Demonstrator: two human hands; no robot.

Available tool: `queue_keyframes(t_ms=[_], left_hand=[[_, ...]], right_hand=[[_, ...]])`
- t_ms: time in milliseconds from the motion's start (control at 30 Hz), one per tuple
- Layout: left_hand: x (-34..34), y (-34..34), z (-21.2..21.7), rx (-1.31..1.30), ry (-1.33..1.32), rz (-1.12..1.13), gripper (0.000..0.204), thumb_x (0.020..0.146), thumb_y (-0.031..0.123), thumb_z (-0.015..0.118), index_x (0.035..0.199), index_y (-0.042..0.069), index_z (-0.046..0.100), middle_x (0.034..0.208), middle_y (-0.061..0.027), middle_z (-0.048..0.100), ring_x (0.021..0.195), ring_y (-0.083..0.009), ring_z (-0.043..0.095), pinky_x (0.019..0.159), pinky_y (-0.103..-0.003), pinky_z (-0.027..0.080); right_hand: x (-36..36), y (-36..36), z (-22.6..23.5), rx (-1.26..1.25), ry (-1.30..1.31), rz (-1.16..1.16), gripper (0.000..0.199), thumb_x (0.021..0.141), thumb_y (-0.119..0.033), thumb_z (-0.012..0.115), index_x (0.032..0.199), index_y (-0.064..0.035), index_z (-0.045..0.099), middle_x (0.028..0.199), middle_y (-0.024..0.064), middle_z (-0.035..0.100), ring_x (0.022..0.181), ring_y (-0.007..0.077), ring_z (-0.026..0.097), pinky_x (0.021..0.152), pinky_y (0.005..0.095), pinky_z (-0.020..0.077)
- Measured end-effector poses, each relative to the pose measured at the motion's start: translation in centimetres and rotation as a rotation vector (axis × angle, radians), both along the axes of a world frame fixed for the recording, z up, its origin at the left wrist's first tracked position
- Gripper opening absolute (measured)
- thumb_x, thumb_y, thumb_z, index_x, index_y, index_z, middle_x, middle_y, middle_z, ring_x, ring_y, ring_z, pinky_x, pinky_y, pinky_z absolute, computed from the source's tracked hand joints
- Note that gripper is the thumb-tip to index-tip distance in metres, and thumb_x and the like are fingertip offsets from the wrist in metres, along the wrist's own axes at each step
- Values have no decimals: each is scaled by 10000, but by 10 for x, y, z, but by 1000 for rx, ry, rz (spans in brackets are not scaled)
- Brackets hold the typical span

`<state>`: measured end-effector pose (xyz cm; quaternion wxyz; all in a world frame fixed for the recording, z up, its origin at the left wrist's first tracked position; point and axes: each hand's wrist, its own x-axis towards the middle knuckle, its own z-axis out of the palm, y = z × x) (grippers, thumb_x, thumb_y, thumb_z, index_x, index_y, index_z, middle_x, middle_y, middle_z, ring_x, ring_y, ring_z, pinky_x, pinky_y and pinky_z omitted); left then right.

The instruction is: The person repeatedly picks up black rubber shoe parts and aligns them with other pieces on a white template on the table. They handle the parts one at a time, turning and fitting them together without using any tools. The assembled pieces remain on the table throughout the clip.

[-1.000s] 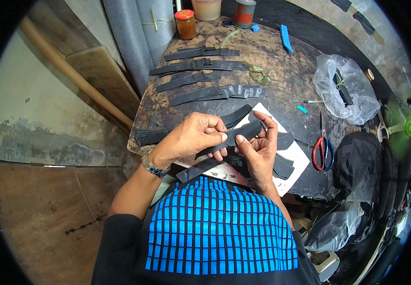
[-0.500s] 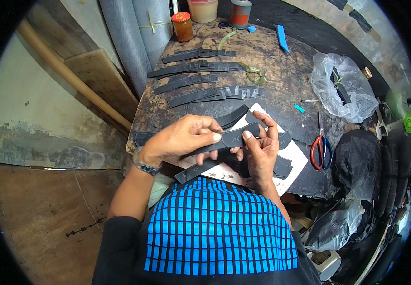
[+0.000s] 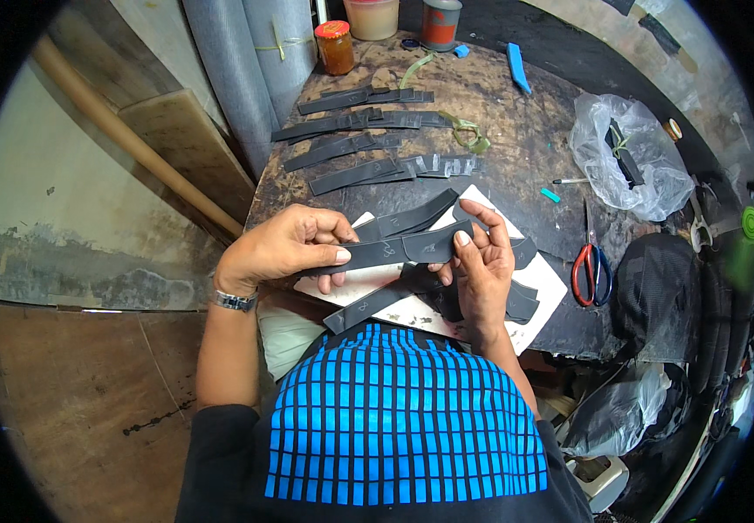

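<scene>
Above the white board (image 3: 541, 301) at the table's near edge, both hands pinch one dark strip (image 3: 394, 251). Uneven pull could let it slip onto loose strips (image 3: 429, 296) below. The left hand (image 3: 285, 247) grips its left end; the right hand (image 3: 480, 261), fingers upright, clamps the right end.

Both hands up over the counter (image 3: 516, 148): left hand (image 3: 281, 248) and right hand (image 3: 480, 261) pinch a dark strip (image 3: 394, 253) between them, more strips (image 3: 368, 144) laid in rows beyond, red-handled scissors (image 3: 590, 270) right.
</scene>
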<state>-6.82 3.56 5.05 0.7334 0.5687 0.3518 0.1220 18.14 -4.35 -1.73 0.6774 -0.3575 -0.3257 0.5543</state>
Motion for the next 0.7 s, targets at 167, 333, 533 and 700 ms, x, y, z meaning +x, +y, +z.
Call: queue_keyframes(t_ms=[167, 333, 533, 700], left_hand=[[27, -5, -2, 48, 76, -71, 210, 957, 133, 626, 1049, -54, 599, 778, -83, 666, 668, -114, 651, 588, -252, 540], [59, -7, -2, 179, 173, -148, 232, 973, 179, 604, 861, -21, 638, 768, -60, 665, 608, -88, 620, 524, -211, 490], [58, -12, 10, 193, 164, -182, 210, 979, 169, 589, 888, -15, 633, 761, -41, 663, 596, -67, 603, 513, -202, 464], [45, -19, 1, 191, 133, -352, 174, 975, 153, 587, 910, 1, 639, 757, -33, 675, 629, -70, 626, 582, -219, 498]], right_hand=[[-2, -3, 4, -13, -95, 12, 471, 909, 24, 614, 1342, 17, 429, 932, 106, 679, 652, 109, 651, 498, 191, 468], [-2, -5, 7, 26, -151, 2, 487, 890, 37, 636, 1335, 9, 439, 920, 89, 675, 650, 82, 627, 527, 183, 480], [11, -15, 17, 86, -361, -78, 284, 906, 35, 641, 1183, -8, 594, 932, 16, 644, 731, 47, 583, 624, 185, 465], [47, -27, 29, 208, -344, -13, 172, 878, 89, 609, 1030, 19, 651, 985, 76, 625, 785, 84, 575, 649, 196, 443]])
